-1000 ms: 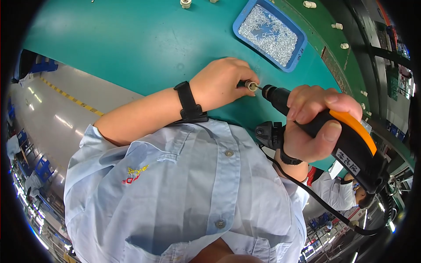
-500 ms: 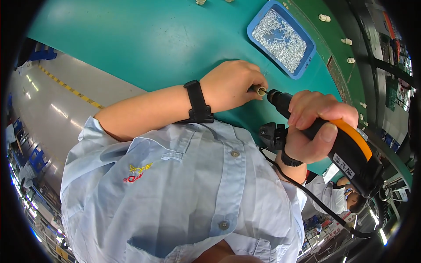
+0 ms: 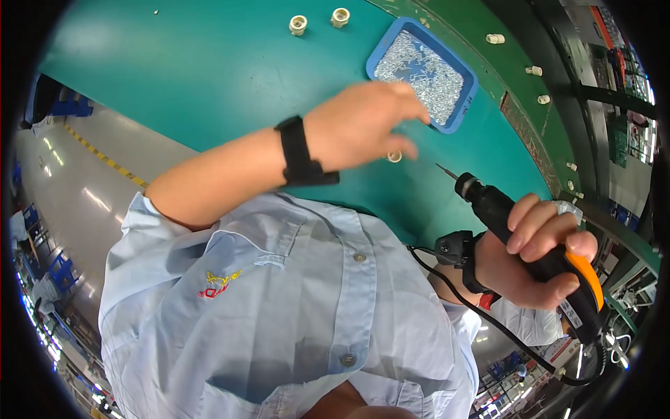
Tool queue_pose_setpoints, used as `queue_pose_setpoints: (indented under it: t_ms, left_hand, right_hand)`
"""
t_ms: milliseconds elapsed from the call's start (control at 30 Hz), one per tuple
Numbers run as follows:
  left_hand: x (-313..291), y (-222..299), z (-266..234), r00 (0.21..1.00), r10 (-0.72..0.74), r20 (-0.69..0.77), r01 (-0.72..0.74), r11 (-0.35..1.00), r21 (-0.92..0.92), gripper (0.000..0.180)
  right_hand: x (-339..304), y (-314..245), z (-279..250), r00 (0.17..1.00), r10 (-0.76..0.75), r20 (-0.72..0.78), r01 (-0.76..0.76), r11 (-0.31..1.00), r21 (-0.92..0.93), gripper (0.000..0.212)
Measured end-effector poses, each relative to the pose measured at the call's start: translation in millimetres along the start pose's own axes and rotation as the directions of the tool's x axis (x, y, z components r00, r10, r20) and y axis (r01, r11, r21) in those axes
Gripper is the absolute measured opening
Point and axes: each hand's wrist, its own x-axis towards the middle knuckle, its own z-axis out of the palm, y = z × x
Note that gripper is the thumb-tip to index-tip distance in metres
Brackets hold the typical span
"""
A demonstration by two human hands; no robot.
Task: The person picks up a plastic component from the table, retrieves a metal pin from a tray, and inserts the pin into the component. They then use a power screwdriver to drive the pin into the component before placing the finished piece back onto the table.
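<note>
My left hand (image 3: pixel 363 122), smeared a little by motion, is over the green table with thumb and forefinger apart. Just below its thumb stands a small cream cylindrical fitting (image 3: pixel 395 158), partly covered by the hand. The fingertips reach the near edge of a blue tray (image 3: pixel 464 115) that holds many small silvery screws or pins (image 3: pixel 440 87). On the right, my right hand (image 3: pixel 541 244) is wrapped round a black and orange electric screwdriver (image 3: pixel 492 209). Its thin bit points up and left, apart from the fitting.
Two more cream fittings, one (image 3: pixel 298 26) and another (image 3: pixel 340 17), stand on the far part of the table (image 3: pixel 209 91). Several others lie along a green ledge (image 3: pixel 516 52) at the right. A black cable (image 3: pixel 502 325) runs below my right forearm. Another person's sleeve (image 3: pixel 530 325) shows behind.
The screwdriver has drawn back right and down, away from the fitting. My left hand has let go of the fitting, which now stands on the table, and its fingers have spread near the tray.
</note>
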Motion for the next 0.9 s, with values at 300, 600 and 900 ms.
queue_pose_setpoints:
  t_ms: [300,600,900]
  left_hand:
    - [84,-22,-5,0.961,-0.126,0.245,0.053,0.957,0.284,0.010]
    - [77,-23,-3,0.995,0.088,0.047,-0.095,0.979,0.181,0.005]
    - [41,0,2,0.994,-0.072,-0.086,0.055,0.983,-0.176,0.008]
  right_hand:
    - [-12,4,-8,0.999,0.041,-0.036,-0.046,0.983,-0.177,0.035]
    - [-16,-1,-13,0.998,0.020,-0.064,-0.033,0.979,-0.201,0.035]
    - [-9,-15,-12,0.999,0.016,-0.040,-0.016,1.000,-0.012,0.040]
